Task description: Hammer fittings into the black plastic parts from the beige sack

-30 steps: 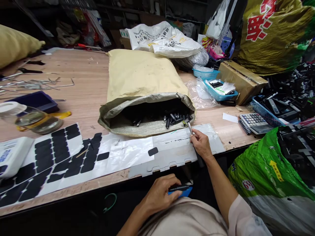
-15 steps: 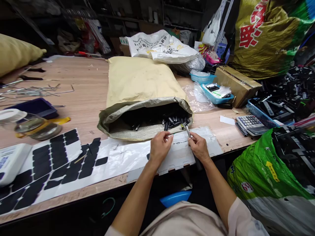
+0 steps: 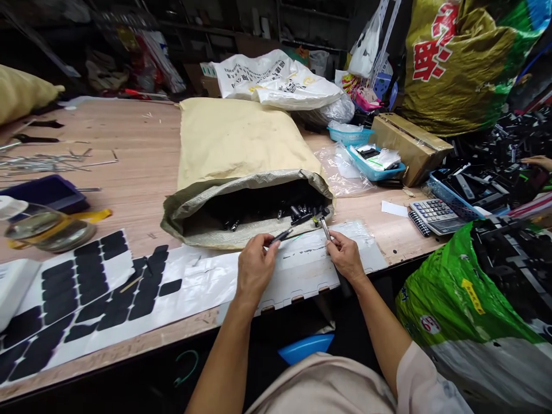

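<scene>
My left hand (image 3: 254, 265) is closed on a small dark rod (image 3: 282, 235) with a pale tip, held over the white board (image 3: 297, 261) at the table's front edge. Closed too, my right hand (image 3: 345, 254) grips a silver-shafted tool (image 3: 325, 229) whose dark handle runs down below the hand. The tool's head is near the right corner of the sack mouth; its exact shape is too small to tell. Just beyond both hands lies a tan woven sack (image 3: 245, 135), its mouth facing me. Several small black-and-silver parts (image 3: 302, 214) rest inside the mouth; deeper in is dark.
Black rounded pads on white sheets (image 3: 149, 282) cover the left front, near a clear jar (image 3: 52, 230) and a dark blue tray (image 3: 47, 192). To the right are a calculator (image 3: 435, 213), blue baskets (image 3: 375, 164), a carton (image 3: 409, 146) and a green sack (image 3: 457, 287). Another person's hand (image 3: 539, 162) shows far right.
My left hand has moved left, away from the right hand, and the dark rod now shows in its fingers. The view has shifted slightly right. Another person's hand has appeared far right.
</scene>
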A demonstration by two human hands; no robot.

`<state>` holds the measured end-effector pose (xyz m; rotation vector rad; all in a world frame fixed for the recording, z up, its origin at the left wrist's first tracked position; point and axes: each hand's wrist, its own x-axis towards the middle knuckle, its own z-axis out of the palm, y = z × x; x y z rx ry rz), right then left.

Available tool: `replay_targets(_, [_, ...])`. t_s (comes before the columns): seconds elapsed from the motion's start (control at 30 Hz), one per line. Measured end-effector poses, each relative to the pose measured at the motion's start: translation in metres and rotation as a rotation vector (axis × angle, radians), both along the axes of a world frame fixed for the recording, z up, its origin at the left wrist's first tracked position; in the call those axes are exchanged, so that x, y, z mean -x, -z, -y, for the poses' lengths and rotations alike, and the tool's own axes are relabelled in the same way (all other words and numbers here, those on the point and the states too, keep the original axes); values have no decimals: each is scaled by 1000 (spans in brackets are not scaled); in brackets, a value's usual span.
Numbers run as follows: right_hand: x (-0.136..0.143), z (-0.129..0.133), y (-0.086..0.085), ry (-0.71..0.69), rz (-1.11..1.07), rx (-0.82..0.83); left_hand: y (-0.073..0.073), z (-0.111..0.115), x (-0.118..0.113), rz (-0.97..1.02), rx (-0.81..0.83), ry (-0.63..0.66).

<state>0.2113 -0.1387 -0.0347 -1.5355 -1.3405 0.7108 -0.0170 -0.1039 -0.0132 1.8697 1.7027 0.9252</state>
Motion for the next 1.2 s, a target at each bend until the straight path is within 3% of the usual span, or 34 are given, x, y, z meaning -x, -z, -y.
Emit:
replay_targets(0.1, [0,1,0,3,11,-9,10,16,-4,26,-10,152])
replay_targets(0.3, [9,32,-10,75,62,-195,24,17,-10,-22,-38,208])
replay_targets(0.43, [22,59,-15,-39,136,-156,22,16,-8,-29,-16,221])
replay_targets(0.57, [30,73,-10,-145,254,-158,23,15,-9,-22,-5,194])
replay_targets(0.9, [39,74,-11,-196,478,-270,20,14,-10,-8,33,193])
replay_targets(1.2, [34,73,-14,-134,386,-207,21,13,-10,-28,28,180])
